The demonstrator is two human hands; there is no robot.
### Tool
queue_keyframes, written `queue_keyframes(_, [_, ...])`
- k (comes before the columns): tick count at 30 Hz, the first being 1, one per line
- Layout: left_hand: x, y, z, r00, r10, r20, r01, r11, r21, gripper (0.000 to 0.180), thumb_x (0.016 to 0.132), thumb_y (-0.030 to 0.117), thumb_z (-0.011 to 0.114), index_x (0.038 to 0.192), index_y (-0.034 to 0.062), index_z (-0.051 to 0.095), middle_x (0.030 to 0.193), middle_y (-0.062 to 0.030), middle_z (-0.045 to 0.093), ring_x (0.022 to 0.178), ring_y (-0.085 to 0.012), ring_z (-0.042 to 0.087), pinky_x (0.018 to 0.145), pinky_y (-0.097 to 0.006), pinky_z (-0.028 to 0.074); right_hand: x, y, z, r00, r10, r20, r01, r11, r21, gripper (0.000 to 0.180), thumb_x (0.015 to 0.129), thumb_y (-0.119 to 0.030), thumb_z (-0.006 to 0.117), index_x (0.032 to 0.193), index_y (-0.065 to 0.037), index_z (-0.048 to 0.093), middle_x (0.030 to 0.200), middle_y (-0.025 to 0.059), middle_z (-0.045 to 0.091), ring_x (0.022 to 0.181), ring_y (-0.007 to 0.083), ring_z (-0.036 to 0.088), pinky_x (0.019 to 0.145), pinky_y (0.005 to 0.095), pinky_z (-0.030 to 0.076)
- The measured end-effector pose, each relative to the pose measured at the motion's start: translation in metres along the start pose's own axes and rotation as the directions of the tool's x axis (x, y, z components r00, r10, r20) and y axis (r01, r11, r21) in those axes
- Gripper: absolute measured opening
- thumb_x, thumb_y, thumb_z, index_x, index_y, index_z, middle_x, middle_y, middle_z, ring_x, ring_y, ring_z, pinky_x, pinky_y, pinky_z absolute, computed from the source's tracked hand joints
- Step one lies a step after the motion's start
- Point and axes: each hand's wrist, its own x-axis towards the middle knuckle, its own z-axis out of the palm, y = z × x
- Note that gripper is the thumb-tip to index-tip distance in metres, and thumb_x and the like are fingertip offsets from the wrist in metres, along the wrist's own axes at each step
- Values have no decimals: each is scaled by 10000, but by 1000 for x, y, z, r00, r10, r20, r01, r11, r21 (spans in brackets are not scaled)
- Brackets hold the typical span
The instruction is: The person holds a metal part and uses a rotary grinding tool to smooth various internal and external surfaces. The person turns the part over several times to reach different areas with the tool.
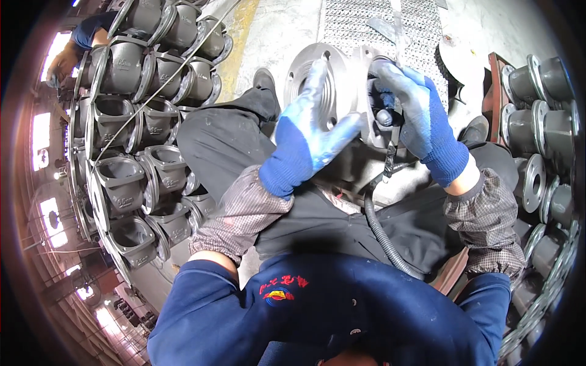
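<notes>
A grey cast-metal valve body (343, 79) with round flanged ends sits in front of me, between my legs. My left hand (308, 134), in a blue glove with a pale coated palm, rests on its left flange with thumb and fingers spread. At the opening on its right side, my gloved right hand (418, 110) has its fingers curled round a dark, slim hand tool (391, 146). The tool's far end is hidden by the hand and the casting. A grey corrugated hose (379, 235) runs near its lower end down across my lap.
Stacked grey castings (122, 177) rise close on my left, with a thin cable (160, 88) across them. More flanged castings (537, 128) stand on the right. A patterned metal plate (348, 27) lies ahead. Another person's arm (85, 33) shows at far upper left.
</notes>
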Motion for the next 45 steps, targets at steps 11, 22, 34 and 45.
queue_keyframes(11, [-12, -28, -4, 966, -236, 110, 259, 842, -473, 881, 794, 328, 683, 1392, -78, 178, 1357, -263, 377, 1247, -275, 405, 1028, -319, 318, 10, -4, -98, 982, 25, -185, -65, 974, -216, 498, 956, -382, 359, 1186, 26, 528, 986, 165, 654, 791, 83, 625, 499, 100, 353])
queue_keyframes(22, [-12, -34, -21, 849, -498, 179, 428, 448, -785, 600, 919, 202, 484, 1407, -23, 217, 1224, -180, 505, 963, -227, 612, 842, -309, 491, 3, 88, -59, 906, 308, -290, -368, 912, -180, 398, 949, -324, 409, 1116, -5, 579, 947, 57, 631, 847, 105, 563, 721, 234, 443])
queue_keyframes(34, [-37, -100, -31, 904, -428, -22, 364, 795, -484, 457, 974, 268, 324, 1309, -37, 374, 1157, -208, 549, 963, -300, 617, 816, -386, 544, 13, 119, 1, 976, 165, -139, -201, 931, -304, 304, 941, -81, 371, 1210, 5, 483, 1089, 148, 562, 997, 206, 561, 877, 291, 436])
queue_keyframes(45, [-28, -119, -29, 654, -690, 310, 417, -13, -909, 373, 963, 274, 369, 1232, 36, 469, 1141, -153, 563, 975, -254, 602, 844, -394, 517, 38, 124, 6, 984, 76, -163, -98, 986, -132, 301, 943, -246, 483, 1055, 16, 582, 891, 73, 608, 822, 117, 520, 757, 259, 433])
